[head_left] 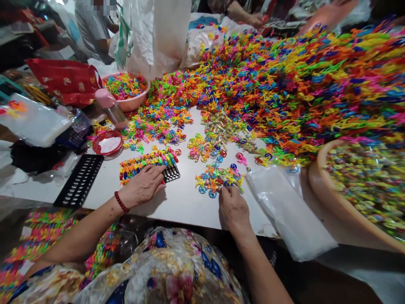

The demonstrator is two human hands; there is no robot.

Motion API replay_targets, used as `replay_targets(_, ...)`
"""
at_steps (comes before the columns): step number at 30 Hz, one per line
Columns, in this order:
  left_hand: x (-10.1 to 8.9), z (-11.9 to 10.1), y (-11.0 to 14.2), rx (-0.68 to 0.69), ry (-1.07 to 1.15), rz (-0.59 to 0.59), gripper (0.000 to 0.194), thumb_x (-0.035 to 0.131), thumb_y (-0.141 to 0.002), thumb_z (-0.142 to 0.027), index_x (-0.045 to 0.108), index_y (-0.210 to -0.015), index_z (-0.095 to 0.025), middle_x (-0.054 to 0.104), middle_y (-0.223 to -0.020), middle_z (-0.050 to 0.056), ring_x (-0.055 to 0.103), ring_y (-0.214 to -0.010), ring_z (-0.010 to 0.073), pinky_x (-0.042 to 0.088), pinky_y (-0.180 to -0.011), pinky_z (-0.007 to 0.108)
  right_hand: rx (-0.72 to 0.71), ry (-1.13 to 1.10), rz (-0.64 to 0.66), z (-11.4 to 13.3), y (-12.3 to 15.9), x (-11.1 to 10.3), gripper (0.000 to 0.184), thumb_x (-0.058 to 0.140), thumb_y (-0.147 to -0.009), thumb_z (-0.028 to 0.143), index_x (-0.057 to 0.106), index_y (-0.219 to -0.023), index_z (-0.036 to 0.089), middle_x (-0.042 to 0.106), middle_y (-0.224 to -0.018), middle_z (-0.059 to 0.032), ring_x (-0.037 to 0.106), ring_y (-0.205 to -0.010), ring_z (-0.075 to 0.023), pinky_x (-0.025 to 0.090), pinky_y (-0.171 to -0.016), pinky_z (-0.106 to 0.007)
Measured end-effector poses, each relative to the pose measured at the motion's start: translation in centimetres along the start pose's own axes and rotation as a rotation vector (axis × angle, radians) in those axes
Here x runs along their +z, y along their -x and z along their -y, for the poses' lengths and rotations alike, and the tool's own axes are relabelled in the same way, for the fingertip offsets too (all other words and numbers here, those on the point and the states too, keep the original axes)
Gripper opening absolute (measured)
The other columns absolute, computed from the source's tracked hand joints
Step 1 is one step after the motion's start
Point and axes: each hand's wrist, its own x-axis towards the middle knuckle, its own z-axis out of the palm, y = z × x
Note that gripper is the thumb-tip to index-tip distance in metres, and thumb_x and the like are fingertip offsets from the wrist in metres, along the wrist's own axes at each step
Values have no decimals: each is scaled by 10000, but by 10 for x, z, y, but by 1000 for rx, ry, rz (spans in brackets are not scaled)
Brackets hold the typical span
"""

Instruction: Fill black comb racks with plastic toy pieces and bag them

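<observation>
My left hand (pixel 147 183), with a red bead bracelet at the wrist, lies with fingers extended over a black slotted tray (pixel 172 174). Rows of small coloured plastic toy bicycles (pixel 129 169) fill most of that tray; its right end shows bare slots. A bit of pink shows under my fingers. My right hand (pixel 233 204) is closed in a pinch at the near edge of a small pile of toy bicycles (pixel 210 177). Its fingertips are partly hidden, and they seem to grip one of the pieces.
A large heap of toy bicycles (pixel 268 80) covers the back and right. An orange tub (pixel 319 169) and plastic bags (pixel 291 211) sit at right. Another black tray (pixel 79 179), a red basket (pixel 107 153), a bottle (pixel 112 109) and a pink basin (pixel 136 102) stand left. Other people work behind.
</observation>
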Motion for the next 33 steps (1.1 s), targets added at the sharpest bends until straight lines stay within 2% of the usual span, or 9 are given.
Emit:
replay_targets(3, -1, -1, -1, -5, -14, 19, 196, 462, -985, -303, 588, -1044, -164, 574, -1323, 119, 508, -1244, 255, 368, -1074, 456, -3, -108, -79, 7, -5, 4, 200, 471, -944, 172, 658, -1003, 139, 631, -920, -116, 569, -722, -200, 426, -634, -305)
replay_targets(6, -2, -1, -2, -15, -13, 47, 212, 443, -995, -322, 581, -1042, -167, 607, -1251, 106, 532, -1201, 241, 379, -1061, 445, -27, -434, -98, 24, -19, 4, 256, 416, -946, 171, 603, -1120, 152, 665, -1028, -139, 627, -901, -237, 491, -756, -338)
replay_targets(8, -2, 0, -2, -15, 0, 44, 218, 443, -994, -326, 575, -1050, -162, 599, -1255, 115, 531, -1201, 242, 393, -1053, 443, -8, -700, 8, 43, -33, 2, 249, 427, -939, 211, 577, -1134, 180, 682, -1010, -109, 644, -898, -225, 508, -764, -335)
replay_targets(11, -2, 1, -1, -8, 50, 19, 216, 453, -988, -328, 562, -1065, -158, 587, -1273, 128, 536, -1199, 246, 418, -1046, 445, 31, -1028, 239, 80, -55, 2, 199, 510, -921, 337, 599, -1039, 204, 691, -889, -51, 638, -751, -192, 511, -694, -308)
replay_targets(14, -1, 3, 1, -22, 110, -19, 222, 467, -980, -341, 540, -1083, -158, 572, -1294, 142, 547, -1186, 248, 449, -1037, 445, -40, -1202, 291, 115, -73, 9, 212, 571, -891, 379, 656, -969, 201, 685, -874, -51, 625, -763, -190, 501, -707, -305)
replay_targets(18, 4, 4, 4, -47, 184, -75, 297, 487, -971, -368, 477, -1183, -160, 547, -1322, 161, 535, -1222, 257, 472, -1037, 451, -162, -1258, 230, 141, -85, 29, 201, 616, -868, 361, 696, -968, 206, 681, -902, -58, 618, -822, -202, 491, -740, -311)
replay_targets(22, 11, 8, 5, -53, 250, -136, 387, 507, -964, -371, 395, -1272, -166, 530, -1338, 179, 520, -1263, 265, 485, -1031, 462, -184, -1248, 248, 144, -89, 45, 228, 591, -892, 401, 691, -956, 207, 705, -890, -56, 625, -785, -196, 491, -721, -299)
replay_targets(26, 16, 9, 7, -55, 281, -159, 464, 532, -953, -357, 350, -1349, -197, 524, -1363, 169, 512, -1289, 262, 474, -1045, 482, -232, -1197, 267, 142, -91, 48, 207, 567, -901, 371, 682, -929, 202, 701, -830, -49, 611, -726, -182, 478, -683, -275)
replay_targets(33, 9, 6, 4, -59, 144, -85, 555, 483, -977, -379, 306, -1467, -190, 425, -1500, 152, 422, -1378, 256, 414, -1108, 443, -322, -1140, 271, 143, -95, 49, 125, 538, -880, 202, 657, -919, 189, 678, -880, -59, 596, -766, -177, 475, -720, -284)
